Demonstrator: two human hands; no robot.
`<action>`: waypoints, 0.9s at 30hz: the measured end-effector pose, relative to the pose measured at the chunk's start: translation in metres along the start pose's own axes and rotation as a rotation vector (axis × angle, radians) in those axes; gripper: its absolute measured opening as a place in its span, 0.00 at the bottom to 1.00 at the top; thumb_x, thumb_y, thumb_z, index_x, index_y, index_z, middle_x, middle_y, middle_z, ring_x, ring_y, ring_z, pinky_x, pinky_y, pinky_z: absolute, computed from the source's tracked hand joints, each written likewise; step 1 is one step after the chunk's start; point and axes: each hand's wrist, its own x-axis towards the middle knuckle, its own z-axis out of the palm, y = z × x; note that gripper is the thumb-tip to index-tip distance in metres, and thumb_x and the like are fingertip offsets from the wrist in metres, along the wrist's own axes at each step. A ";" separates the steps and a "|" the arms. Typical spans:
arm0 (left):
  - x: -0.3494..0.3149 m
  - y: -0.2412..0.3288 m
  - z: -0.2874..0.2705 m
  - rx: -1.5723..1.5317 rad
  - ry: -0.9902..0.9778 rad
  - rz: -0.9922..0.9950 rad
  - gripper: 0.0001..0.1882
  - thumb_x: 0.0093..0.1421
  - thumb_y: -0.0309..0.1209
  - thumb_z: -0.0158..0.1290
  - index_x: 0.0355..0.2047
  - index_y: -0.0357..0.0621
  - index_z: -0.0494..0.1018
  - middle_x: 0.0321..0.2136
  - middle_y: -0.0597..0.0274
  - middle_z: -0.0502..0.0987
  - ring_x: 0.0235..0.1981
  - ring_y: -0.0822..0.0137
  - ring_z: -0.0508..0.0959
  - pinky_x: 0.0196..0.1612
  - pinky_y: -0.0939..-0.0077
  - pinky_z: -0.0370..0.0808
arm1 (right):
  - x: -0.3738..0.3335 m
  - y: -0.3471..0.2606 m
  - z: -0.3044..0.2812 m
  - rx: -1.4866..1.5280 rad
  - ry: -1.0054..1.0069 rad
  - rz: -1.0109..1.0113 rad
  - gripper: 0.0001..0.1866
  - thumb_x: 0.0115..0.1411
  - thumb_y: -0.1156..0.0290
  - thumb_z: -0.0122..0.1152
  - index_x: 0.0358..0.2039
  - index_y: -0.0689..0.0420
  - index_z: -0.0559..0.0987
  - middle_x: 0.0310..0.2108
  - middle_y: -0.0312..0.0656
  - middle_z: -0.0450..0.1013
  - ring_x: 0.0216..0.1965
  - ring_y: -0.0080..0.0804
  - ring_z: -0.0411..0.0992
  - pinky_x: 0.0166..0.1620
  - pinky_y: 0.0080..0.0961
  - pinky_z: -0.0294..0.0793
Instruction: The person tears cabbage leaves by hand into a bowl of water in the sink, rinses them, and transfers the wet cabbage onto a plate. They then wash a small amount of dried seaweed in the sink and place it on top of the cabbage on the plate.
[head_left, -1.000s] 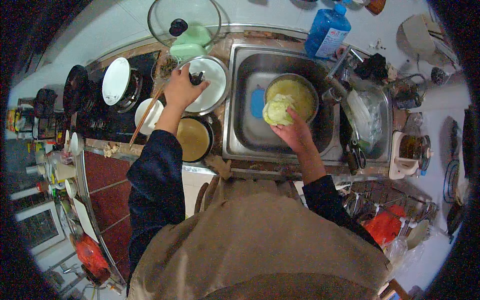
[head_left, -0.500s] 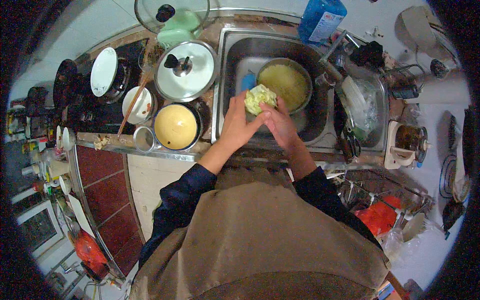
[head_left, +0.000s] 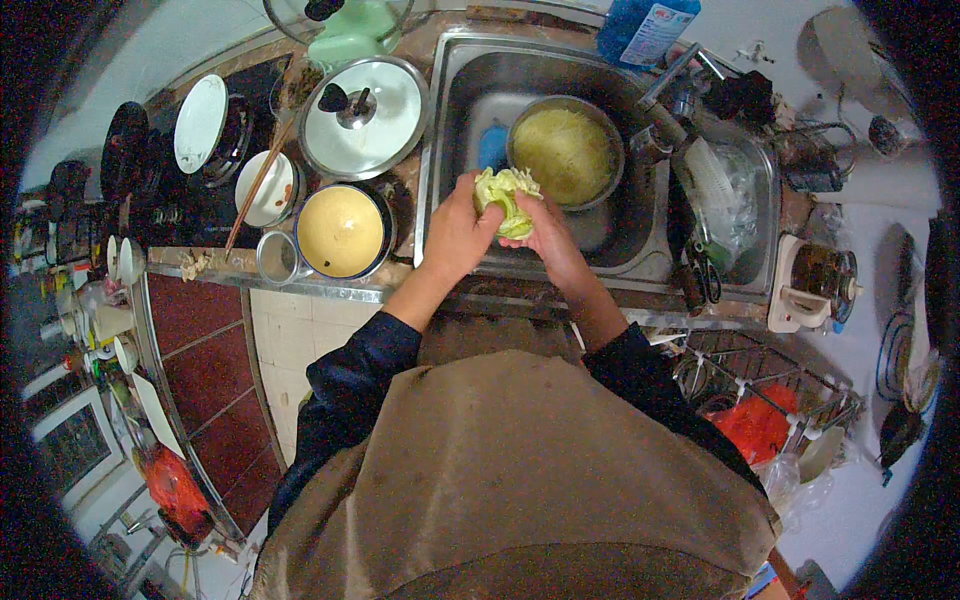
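Both my hands are closed around a pale green clump of cabbage (head_left: 508,200), held above the front part of the steel sink (head_left: 463,110). My left hand (head_left: 461,228) grips it from the left, with the thumb across its front. From the right, my right hand (head_left: 545,238) presses against it, fingers partly hidden beneath. Just beyond the cabbage, inside the sink, sits a round metal pot (head_left: 618,175) filled with thin yellowish shreds (head_left: 563,152) in what looks like liquid. A blue item (head_left: 493,147) lies on the sink floor left of the pot.
Left of the sink stand a lidded pan (head_left: 365,120), a bowl of yellow food (head_left: 341,232), a glass (head_left: 278,258) and a white bowl with chopsticks (head_left: 256,200). The faucet (head_left: 668,75) and a blue bottle (head_left: 648,35) are behind. Scissors (head_left: 707,280) lie right of the sink.
The cabbage has come slightly nearer to me, away from the pot, and has been turned in my hands. My left thumb now lies across its front.
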 end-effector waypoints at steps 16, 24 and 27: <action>-0.007 -0.010 0.005 0.059 0.051 0.233 0.36 0.44 0.36 0.55 0.50 0.32 0.53 0.37 0.41 0.67 0.38 0.48 0.70 0.42 0.65 0.67 | 0.005 -0.002 -0.002 0.270 -0.105 0.282 0.25 0.56 0.51 0.44 0.48 0.53 0.63 0.43 0.40 0.67 0.43 0.30 0.67 0.47 0.30 0.64; -0.008 -0.004 0.006 -0.005 0.090 0.062 0.25 0.44 0.40 0.58 0.37 0.42 0.59 0.26 0.52 0.71 0.25 0.57 0.72 0.28 0.70 0.69 | 0.010 0.017 -0.012 0.360 -0.088 0.217 0.23 0.58 0.54 0.41 0.48 0.55 0.63 0.45 0.43 0.65 0.44 0.33 0.67 0.48 0.32 0.64; -0.011 -0.002 0.008 0.082 0.157 0.129 0.23 0.44 0.39 0.58 0.35 0.42 0.61 0.26 0.52 0.71 0.23 0.53 0.72 0.27 0.67 0.69 | 0.012 0.026 -0.013 0.354 -0.020 0.194 0.21 0.58 0.55 0.40 0.47 0.56 0.63 0.44 0.44 0.65 0.44 0.33 0.66 0.47 0.32 0.65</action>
